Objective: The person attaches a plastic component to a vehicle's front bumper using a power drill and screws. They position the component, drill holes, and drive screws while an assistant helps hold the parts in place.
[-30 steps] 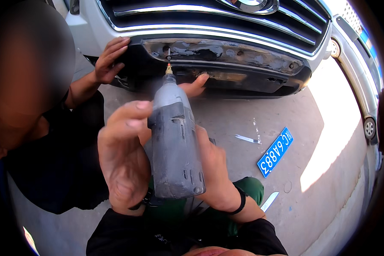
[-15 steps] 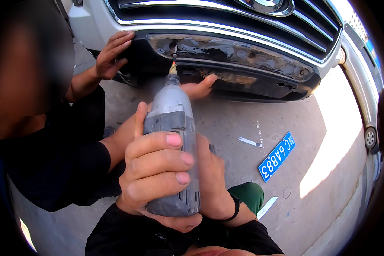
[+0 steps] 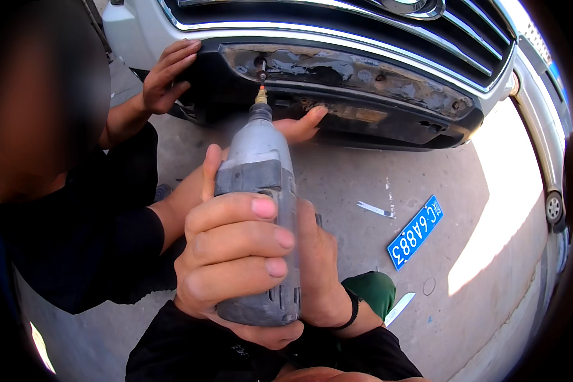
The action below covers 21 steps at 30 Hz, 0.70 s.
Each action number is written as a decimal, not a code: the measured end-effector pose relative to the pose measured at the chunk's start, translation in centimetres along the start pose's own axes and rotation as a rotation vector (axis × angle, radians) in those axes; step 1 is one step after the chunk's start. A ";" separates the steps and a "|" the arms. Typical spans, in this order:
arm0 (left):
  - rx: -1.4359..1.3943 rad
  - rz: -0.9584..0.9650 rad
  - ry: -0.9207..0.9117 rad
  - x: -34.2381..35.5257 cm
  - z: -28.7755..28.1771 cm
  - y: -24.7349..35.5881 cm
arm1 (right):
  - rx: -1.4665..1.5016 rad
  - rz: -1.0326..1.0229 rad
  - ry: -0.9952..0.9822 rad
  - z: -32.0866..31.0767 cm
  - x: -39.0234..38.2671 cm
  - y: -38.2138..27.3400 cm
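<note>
Two hands of ours wrap the grey power driver (image 3: 259, 216), and that grip is where most of the risk sits. Our left hand (image 3: 232, 261) closes fully over the top and rear of the tool body, four fingers curled shut across it; our right hand (image 3: 318, 274) is clamped around the far side, though we cannot tell where its fingers lie, since the tool hides them. The driver points up and away from us, its bit tip meeting a fastener in the rusted mounting strip of the car bumper (image 3: 356, 76).

We judge that the bit could slip off the screw head if we tilt the tool, because the strip looks corroded and the head may be worn; a slip would scrape the bumper or skid toward the other person's hand (image 3: 302, 127), which rests just below the driver's nose, under the bumper. Their second hand (image 3: 165, 76) presses the bumper to the left of the bit, also close. A sudden twist of the tool could wrench our wrists.

The blue licence plate (image 3: 416, 232) lies on the concrete, well right of the bumper's fastener, with a pale strip (image 3: 374, 208) near it.

Compared with half a second ago, the driver sits slightly nearer the bumper, and our left hand stays wrapped over it.
</note>
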<state>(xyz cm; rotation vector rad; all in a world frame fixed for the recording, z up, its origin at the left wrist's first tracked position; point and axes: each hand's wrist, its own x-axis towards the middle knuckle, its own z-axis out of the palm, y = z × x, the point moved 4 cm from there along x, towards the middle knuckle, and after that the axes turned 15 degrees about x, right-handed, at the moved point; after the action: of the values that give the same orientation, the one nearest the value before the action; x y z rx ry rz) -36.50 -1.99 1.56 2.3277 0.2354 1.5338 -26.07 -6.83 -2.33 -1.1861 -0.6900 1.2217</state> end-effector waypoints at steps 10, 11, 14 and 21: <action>-0.136 0.052 0.136 -0.9 -0.3 -1.4 | 0.333 0.182 0.041 0.9 0.5 1.4; -0.146 0.065 0.151 -1.1 -0.4 -1.6 | 0.364 0.196 0.046 1.1 0.5 1.6; -0.173 0.085 0.200 -1.7 -0.6 -2.5 | 0.442 0.221 0.075 1.5 0.8 2.0; -0.189 0.093 0.265 -2.5 -1.6 -3.7 | 0.326 0.187 0.066 2.3 1.2 2.8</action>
<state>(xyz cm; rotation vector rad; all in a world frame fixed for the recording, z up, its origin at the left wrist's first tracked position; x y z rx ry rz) -38.82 1.00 -1.38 2.0147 0.0427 1.8248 -28.82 -5.19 -4.50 -1.0274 -0.3193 1.3840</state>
